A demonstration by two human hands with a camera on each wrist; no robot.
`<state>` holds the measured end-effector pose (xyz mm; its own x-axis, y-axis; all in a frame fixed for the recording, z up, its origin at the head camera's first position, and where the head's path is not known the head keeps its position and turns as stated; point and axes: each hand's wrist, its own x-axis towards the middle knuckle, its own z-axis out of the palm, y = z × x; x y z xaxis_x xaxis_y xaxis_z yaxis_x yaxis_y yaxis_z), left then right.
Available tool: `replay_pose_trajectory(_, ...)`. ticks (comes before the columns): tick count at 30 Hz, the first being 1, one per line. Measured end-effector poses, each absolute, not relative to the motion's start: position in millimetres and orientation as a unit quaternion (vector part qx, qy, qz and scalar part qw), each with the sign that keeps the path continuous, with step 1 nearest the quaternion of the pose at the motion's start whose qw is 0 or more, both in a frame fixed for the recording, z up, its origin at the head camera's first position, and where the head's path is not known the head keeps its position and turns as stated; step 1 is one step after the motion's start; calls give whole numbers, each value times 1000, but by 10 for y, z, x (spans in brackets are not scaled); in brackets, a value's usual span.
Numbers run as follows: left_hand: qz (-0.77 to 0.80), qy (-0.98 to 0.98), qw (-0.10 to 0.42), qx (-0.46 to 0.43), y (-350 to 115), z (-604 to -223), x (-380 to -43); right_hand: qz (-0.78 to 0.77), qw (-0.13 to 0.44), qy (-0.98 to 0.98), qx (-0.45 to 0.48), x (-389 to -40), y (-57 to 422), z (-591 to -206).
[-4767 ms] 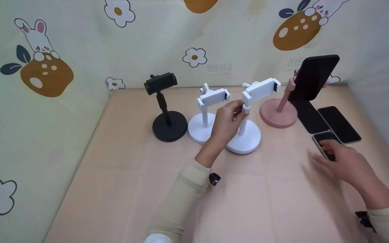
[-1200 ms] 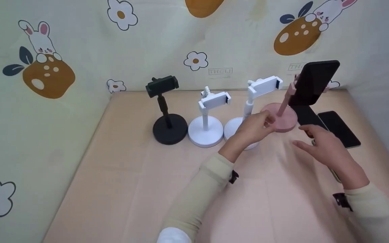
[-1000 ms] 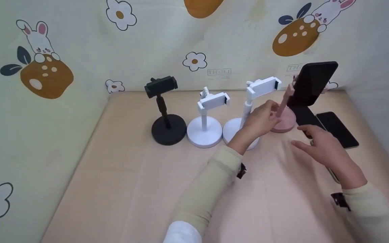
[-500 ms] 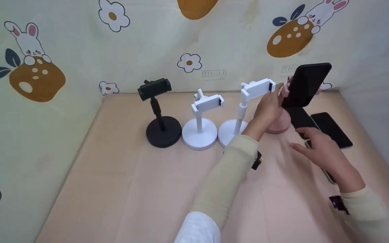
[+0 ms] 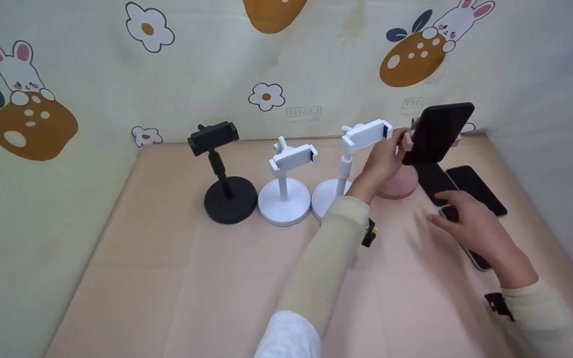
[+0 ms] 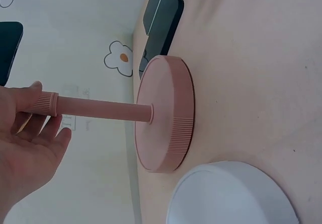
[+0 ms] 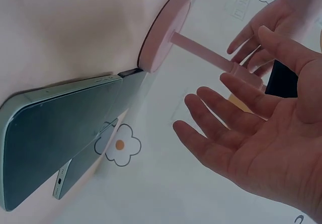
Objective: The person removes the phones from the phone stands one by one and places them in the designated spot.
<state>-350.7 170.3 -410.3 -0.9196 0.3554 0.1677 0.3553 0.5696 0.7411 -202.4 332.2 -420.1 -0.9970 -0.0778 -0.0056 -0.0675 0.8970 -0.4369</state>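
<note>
In the head view my left hand (image 5: 383, 161) is at the upper pole of a pink phone stand (image 5: 398, 184), which carries an upright, tilted black phone (image 5: 440, 132). From the left wrist, thumb and fingers grip the ribbed collar at the top of the pink pole (image 6: 105, 108); the round base sits on the table. My right hand (image 5: 470, 223) hovers with relaxed, spread fingers over a light-edged phone (image 5: 476, 258) lying flat. The right wrist view shows its palm (image 7: 271, 148) holding nothing, near the stand's pole (image 7: 201, 50).
Left of the pink stand are a taller white stand (image 5: 367, 136), a shorter white stand (image 5: 285, 206) and a black stand (image 5: 231, 201), their holders without phones. Two more dark phones, a left one (image 5: 430, 180) and a right one (image 5: 478, 189), lie at the right. A patterned backdrop (image 5: 207, 79) rises behind the table.
My left hand has gone from the taller white stand to the pink stand, then up its pole to grip the collar. My right hand has shifted slightly left and stays open. The view has shifted right.
</note>
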Motion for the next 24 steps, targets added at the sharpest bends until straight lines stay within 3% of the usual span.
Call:
replay_pose_trajectory(8,480,857,11,187,1721,-4051,-3419,-227,19,973,-32,-2023,3353,-4233)
replay_pose_trajectory(17,455,867,-50,199,1622,-4099,-3293,-230,6,973,-36,-1997,3374,-4230)
replay_pose_trajectory(24,492,845,-6,210,1518,-4005,-3151,-231,12,972,-34,-1957,3384,-4212)
